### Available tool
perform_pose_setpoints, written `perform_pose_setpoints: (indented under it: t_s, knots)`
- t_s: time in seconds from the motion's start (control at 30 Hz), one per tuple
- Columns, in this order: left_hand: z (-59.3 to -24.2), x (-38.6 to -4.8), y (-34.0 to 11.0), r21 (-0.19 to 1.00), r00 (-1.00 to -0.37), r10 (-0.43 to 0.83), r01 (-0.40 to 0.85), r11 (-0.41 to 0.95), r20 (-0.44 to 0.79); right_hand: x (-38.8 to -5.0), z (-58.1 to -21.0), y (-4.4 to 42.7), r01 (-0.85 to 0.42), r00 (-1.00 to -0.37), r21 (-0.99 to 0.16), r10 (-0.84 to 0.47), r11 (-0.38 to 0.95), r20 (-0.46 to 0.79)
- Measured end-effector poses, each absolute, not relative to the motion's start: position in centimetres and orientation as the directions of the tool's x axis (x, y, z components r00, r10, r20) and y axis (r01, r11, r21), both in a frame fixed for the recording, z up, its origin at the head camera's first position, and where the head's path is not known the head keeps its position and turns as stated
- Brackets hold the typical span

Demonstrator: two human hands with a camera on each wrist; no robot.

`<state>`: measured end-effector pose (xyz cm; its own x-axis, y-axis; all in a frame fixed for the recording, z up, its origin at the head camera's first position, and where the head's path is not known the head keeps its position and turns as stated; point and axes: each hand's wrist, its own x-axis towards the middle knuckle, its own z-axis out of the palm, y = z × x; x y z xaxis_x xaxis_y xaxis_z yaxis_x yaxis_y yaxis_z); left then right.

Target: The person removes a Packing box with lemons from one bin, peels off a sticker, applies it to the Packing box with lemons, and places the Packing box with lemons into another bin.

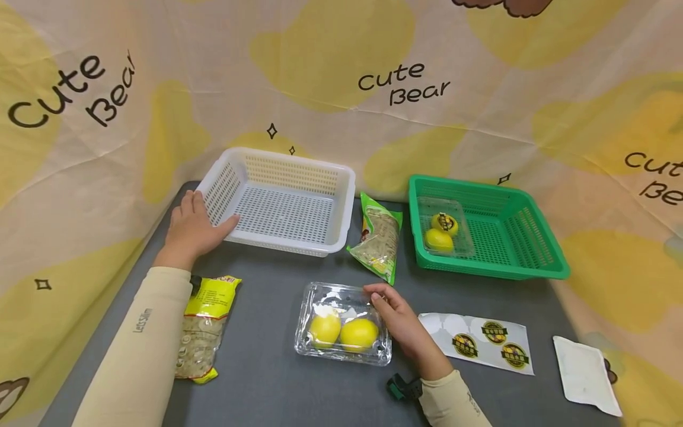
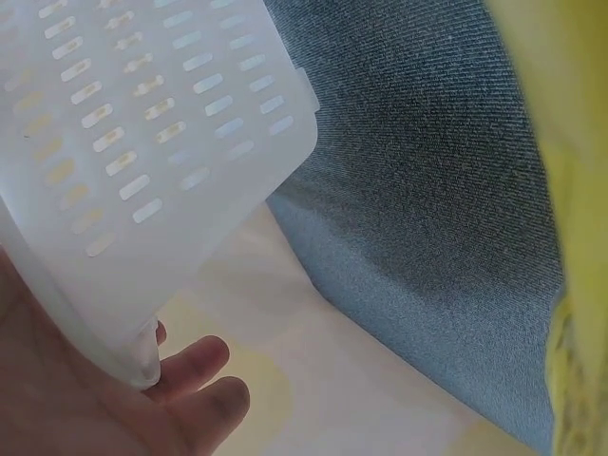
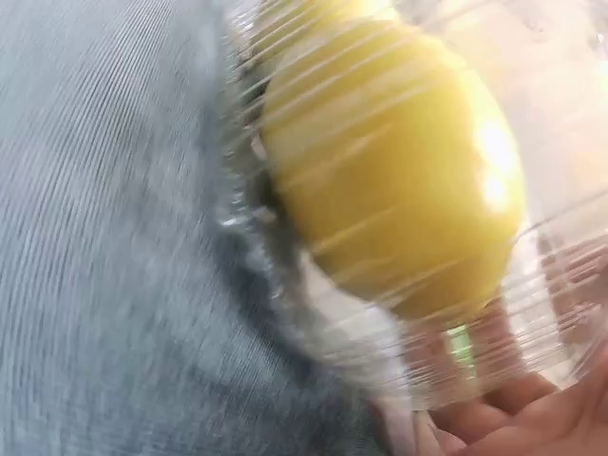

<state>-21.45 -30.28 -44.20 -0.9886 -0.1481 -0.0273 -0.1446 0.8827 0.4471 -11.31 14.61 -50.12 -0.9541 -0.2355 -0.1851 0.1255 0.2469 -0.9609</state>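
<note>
A clear plastic box [image 1: 341,296] holding two lemons [image 1: 360,334] stands on the grey table in the head view. My right hand [image 1: 397,323] grips its right side; in the right wrist view the fingers [image 3: 513,394] lie behind the clear wall, beside a blurred lemon [image 3: 399,171]. My left hand [image 1: 194,228] rests against the left end of a white basket [image 1: 288,243], thumb spread along its front. In the left wrist view, the basket's rim [image 2: 71,318] crosses the palm, and loosely extended fingertips [image 2: 214,404] show beyond it.
A green basket [image 1: 496,270] at the back right holds another lemon box [image 1: 459,213] bearing a round label. Between the baskets lies a green packet [image 1: 379,237]. A yellow packet [image 1: 205,332], a sticker sheet [image 1: 480,344] and a white pouch [image 1: 584,373] lie nearer.
</note>
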Motion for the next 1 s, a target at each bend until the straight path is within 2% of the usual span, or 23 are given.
perform_pose_setpoints:
  t_s: [0.27, 0.37, 0.53, 0.63, 0.73, 0.83, 1.0]
  knots:
    - [-44.2, -21.6, -30.2, 0.447, -0.991, -0.136, -0.130, 0.885, -0.020, -11.1, -50.6, 14.6, 0.086, -0.952, -0.956, -0.259, 0.279, -0.161]
    - [-44.2, -21.7, -30.3, 0.449, -0.991, -0.133, -0.127, 0.884, -0.017, -11.2, -50.5, 14.7, 0.035, -0.962, -0.939, -0.242, 0.341, -0.124]
    - [-44.0, -21.8, -30.5, 0.450, -0.991, -0.130, -0.123, 0.885, -0.017, -11.2, -50.3, 14.8, -0.176, -0.969, -0.866, -0.235, 0.468, 0.070]
    - [-44.0, -21.8, -30.5, 0.451, -0.992, -0.126, -0.118, 0.885, -0.011, -11.2, -49.7, 15.0, -0.325, -0.944, -0.751, -0.239, 0.575, 0.226]
    - [-43.9, -21.6, -30.5, 0.454, -0.992, -0.124, -0.119, 0.883, -0.019, -10.7, -48.9, 15.9, -0.377, -0.919, -0.611, -0.198, 0.696, 0.342]
    - [-44.0, -21.5, -30.5, 0.454, -0.992, -0.122, -0.122, 0.883, -0.030, -9.8, -48.3, 18.4, -0.306, -0.921, -0.536, -0.103, 0.787, 0.375]
    - [-44.0, -21.5, -30.4, 0.452, -0.993, -0.117, -0.115, 0.885, -0.023, -7.4, -47.4, 24.8, 0.039, -0.968, -0.461, 0.148, 0.887, 0.203]
